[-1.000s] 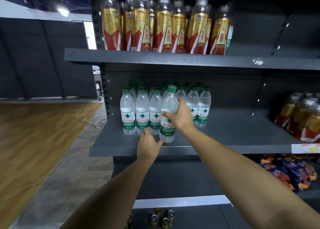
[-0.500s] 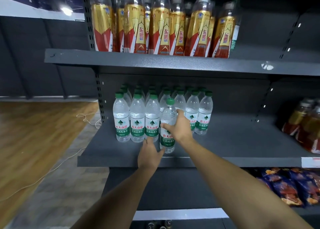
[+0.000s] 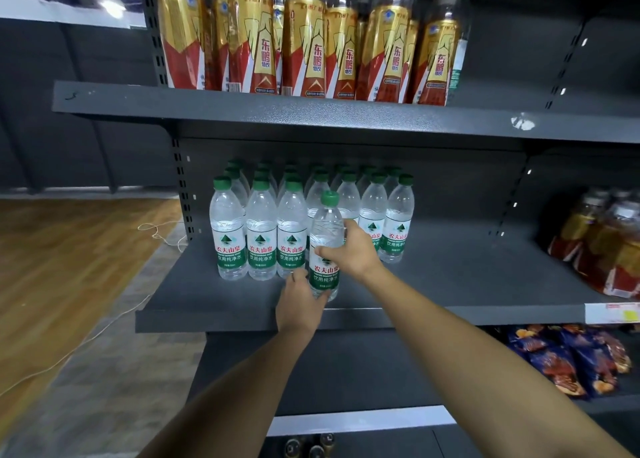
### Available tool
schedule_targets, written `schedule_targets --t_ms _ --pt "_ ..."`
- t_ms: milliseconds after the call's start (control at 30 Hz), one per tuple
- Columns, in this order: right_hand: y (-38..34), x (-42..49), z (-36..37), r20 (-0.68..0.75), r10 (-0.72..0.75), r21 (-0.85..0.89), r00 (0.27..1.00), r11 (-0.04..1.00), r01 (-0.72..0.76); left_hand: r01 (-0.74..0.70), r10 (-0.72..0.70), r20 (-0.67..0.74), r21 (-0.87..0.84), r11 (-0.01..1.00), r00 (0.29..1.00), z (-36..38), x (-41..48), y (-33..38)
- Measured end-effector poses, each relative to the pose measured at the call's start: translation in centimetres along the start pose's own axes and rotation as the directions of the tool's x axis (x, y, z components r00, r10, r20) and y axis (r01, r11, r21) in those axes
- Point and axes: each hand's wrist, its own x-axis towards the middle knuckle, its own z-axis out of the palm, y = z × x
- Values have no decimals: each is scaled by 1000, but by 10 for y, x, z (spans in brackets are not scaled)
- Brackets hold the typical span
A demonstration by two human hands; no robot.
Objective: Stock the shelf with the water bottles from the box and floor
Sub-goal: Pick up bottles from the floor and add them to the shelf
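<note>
As the green-capped water bottle [image 3: 325, 249] is lowered onto the middle shelf [image 3: 207, 315], it is gripped at the shoulder by the right hand [image 3: 353, 253] and at the base by the left hand [image 3: 299, 305] (just ahead of the stocked rows [image 3: 261, 235]); one more placement is judged nearly complete.

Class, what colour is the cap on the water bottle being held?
Green, on the held water bottle; the head view shows its cap clearly.
</note>
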Motion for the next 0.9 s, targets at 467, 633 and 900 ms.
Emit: schedule_targets --t_ms 467,633,900 --pt "7 27 17 -23 -21 17 1000 1000 21 22 -22 -66 -1 1000 998 1 15 -1" --pt "7 37 20 -34 -23 42 999 999 25 33 -30 -88 38 999 996 -6 17 -7" --pt "10 51 22 -39 -21 31 999 999 22 17 -8 -99 86 996 995 -12 21 -9"
